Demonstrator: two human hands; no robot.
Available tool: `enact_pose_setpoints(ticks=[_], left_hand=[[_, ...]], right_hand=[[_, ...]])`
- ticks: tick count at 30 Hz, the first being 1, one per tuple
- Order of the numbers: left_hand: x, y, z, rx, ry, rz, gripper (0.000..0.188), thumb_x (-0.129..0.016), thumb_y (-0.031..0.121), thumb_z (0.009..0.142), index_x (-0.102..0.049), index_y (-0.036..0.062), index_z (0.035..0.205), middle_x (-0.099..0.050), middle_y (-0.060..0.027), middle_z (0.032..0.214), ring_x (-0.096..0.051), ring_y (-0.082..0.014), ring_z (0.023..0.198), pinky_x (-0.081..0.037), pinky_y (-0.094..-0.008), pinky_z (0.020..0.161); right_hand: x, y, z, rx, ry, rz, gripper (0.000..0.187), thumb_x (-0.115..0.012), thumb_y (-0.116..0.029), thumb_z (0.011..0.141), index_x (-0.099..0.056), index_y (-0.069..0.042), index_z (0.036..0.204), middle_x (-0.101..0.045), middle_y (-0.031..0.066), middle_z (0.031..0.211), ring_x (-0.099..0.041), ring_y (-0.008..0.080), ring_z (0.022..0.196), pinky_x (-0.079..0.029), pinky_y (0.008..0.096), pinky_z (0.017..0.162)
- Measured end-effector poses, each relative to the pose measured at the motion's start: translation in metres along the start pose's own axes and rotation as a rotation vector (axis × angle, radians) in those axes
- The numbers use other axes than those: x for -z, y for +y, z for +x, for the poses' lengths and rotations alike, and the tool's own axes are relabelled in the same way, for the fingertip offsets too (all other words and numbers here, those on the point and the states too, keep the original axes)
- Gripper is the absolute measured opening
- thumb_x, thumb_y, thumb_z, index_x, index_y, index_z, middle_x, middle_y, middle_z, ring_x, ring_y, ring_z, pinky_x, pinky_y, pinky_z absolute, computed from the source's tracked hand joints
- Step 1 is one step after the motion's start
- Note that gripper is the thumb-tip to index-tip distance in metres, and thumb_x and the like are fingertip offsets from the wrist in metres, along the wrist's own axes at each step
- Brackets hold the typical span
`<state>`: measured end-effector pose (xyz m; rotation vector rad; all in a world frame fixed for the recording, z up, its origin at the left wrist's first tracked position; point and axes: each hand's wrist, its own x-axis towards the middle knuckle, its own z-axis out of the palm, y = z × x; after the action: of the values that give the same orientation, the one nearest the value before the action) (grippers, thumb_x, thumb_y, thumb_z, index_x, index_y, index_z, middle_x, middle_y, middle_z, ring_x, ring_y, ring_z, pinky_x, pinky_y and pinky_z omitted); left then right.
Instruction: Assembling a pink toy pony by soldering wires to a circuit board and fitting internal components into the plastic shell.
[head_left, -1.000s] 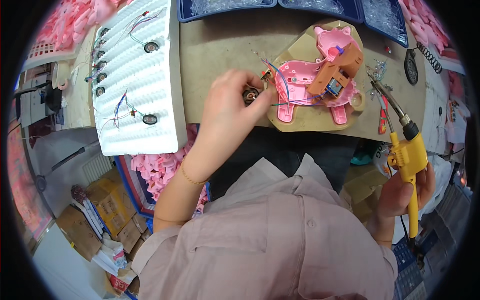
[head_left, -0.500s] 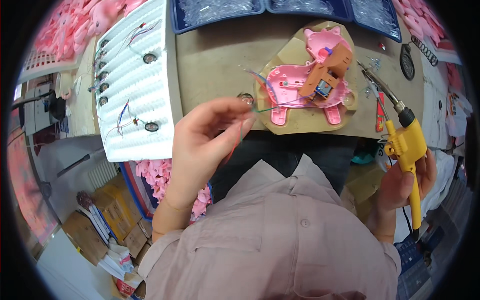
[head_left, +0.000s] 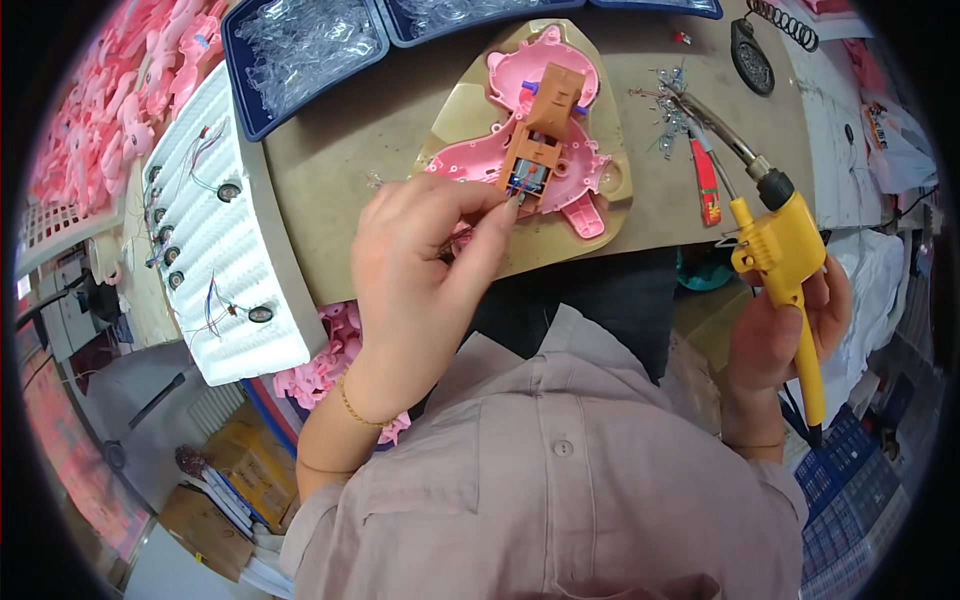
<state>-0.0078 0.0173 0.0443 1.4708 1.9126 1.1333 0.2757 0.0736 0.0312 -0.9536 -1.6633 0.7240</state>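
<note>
My left hand (head_left: pixel 425 245) is closed in a pinch at the motor end of a brown plastic gear housing (head_left: pixel 556 100). Thin wires are between its fingertips, mostly hidden by the hand. The housing lies in a pink animal-shaped toy shell (head_left: pixel 585 165), which rests in a beige shaped holder (head_left: pixel 455 112). A small motor (head_left: pixel 528 177) shows in the housing's opening. To the right, my right hand (head_left: pixel 785 330) grips a yellow soldering gun (head_left: pixel 788 245). Its metal tip points up and away, over small loose metal parts (head_left: pixel 668 125) on the table.
Blue bins (head_left: pixel 245 90) of clear plastic pieces line the far edge. A white ridged foam board (head_left: pixel 255 345) at left holds small wired speakers (head_left: pixel 228 192). A red strip-shaped packet (head_left: pixel 706 185) and a black oval object with a coiled cord (head_left: pixel 750 62) lie at right.
My left hand has brought the wires from the shell's left side to the motor. The view has shifted, so the bench appears farther left. My right hand still holds the soldering gun.
</note>
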Motion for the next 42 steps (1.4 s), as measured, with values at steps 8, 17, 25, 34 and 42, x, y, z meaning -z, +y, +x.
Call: enact_pose_setpoints(ticks=[8,17,25,34,42], left_hand=[[-0.013,-0.002,-0.001,-0.034,-0.004,0.101,0.005,-0.070,0.012,0.076,-0.068,0.0081,0.078,-0.059,-0.0026,0.076,-0.049,-0.0202,0.077,-0.035,-0.0322,0.071],[-0.021,-0.006,-0.007,0.013,0.082,-0.031,0.005,-0.070,0.011,0.076,-0.069,0.0065,0.078,-0.057,-0.0040,0.079,-0.047,-0.0197,0.079,-0.036,-0.0308,0.072],[-0.021,-0.005,-0.007,0.030,0.078,-0.026,0.006,-0.071,0.010,0.076,-0.068,0.0064,0.079,-0.057,-0.0045,0.079,-0.048,-0.0199,0.078,-0.036,-0.0308,0.072],[-0.003,0.003,-0.005,-0.320,0.036,0.194,0.016,-0.075,0.006,0.072,-0.069,0.0081,0.087,-0.061,-0.0041,0.075,-0.057,-0.0212,0.069,-0.043,-0.0319,0.064],[-0.001,0.003,-0.008,-0.103,-0.026,0.134,0.008,-0.072,0.009,0.075,-0.068,0.0083,0.082,-0.059,-0.0025,0.071,-0.051,-0.0199,0.068,-0.036,-0.0323,0.067]], right_hand=[[0.004,-0.014,-0.010,-0.226,-0.128,-0.033,0.074,-0.063,-0.050,0.085,-0.037,-0.002,0.134,-0.052,0.0198,0.128,-0.053,0.0309,0.118,-0.044,0.0438,0.099],[0.008,-0.015,-0.020,-0.060,-0.453,0.401,0.068,-0.068,-0.040,0.085,-0.034,-0.014,0.138,-0.048,0.0204,0.131,-0.052,0.0308,0.119,-0.042,0.0430,0.100],[0.009,-0.011,-0.012,-0.029,-0.590,0.301,0.069,-0.067,-0.039,0.086,-0.032,-0.011,0.139,-0.044,0.0254,0.132,-0.051,0.0330,0.119,-0.043,0.0436,0.099],[-0.007,-0.018,-0.020,-0.226,-0.367,0.303,0.080,-0.058,-0.053,0.087,-0.023,-0.008,0.143,-0.050,0.0272,0.123,-0.064,0.0223,0.090,-0.054,0.0315,0.078],[-0.019,-0.029,0.001,-0.335,-0.307,0.133,0.089,-0.053,-0.063,0.085,-0.020,-0.005,0.145,-0.058,0.0240,0.112,-0.064,0.0202,0.074,-0.053,0.0277,0.069]])
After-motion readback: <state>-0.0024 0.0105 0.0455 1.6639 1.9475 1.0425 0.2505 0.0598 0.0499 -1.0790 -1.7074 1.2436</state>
